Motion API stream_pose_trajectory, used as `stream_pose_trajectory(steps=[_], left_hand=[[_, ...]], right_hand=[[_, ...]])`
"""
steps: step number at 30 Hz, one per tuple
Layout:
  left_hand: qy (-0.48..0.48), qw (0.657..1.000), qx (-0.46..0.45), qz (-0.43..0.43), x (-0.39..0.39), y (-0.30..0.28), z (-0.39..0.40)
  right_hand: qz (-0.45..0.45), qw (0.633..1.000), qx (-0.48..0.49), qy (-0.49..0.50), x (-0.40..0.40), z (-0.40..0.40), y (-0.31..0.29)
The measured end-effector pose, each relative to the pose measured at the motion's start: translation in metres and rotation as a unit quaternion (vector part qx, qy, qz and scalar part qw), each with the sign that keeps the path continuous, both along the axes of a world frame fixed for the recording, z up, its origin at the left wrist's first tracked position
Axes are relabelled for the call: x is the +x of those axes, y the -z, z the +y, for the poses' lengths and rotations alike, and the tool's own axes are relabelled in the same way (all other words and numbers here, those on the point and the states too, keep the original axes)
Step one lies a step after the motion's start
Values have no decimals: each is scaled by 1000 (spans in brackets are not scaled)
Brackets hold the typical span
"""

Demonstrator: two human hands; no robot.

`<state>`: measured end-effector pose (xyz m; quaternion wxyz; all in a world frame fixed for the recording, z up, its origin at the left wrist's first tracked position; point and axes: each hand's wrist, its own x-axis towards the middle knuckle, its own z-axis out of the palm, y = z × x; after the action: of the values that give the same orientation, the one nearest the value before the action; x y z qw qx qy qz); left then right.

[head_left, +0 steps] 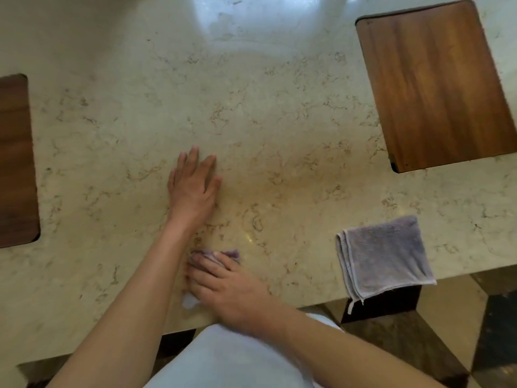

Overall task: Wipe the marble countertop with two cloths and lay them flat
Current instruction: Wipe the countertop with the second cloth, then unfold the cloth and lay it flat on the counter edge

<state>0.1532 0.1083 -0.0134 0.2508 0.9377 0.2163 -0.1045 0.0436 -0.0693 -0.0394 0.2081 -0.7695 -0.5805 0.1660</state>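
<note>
My right hand (226,289) presses flat on a purple cloth (233,254) near the front edge of the beige marble countertop (265,113); only the cloth's far edge and a pale bit by my fingers show. My left hand (194,186) rests palm down on the bare marble further in, fingers spread, holding nothing. A second purple cloth (384,254) lies folded at the front right, its near corner hanging over the counter's edge.
A brown wooden board (436,85) lies at the back right. Another dark wooden board (15,161) is cut off by the left edge. Below the counter's front edge a patterned floor (492,331) and my pale clothing (229,359) show.
</note>
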Motion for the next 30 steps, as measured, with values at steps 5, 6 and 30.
stream_pose_trajectory(steps=[5,6,30], left_hand=[[41,998,36,24,-9,-2,0],[47,998,46,26,-12,-3,-2],[-162,975,-109,105,-81,-44,-141]], right_hand=[[-57,962,-87,252,110,-55,1],[-51,938,-106,326,130,-66,-2],[109,858,-200,460,102,-90,-70]])
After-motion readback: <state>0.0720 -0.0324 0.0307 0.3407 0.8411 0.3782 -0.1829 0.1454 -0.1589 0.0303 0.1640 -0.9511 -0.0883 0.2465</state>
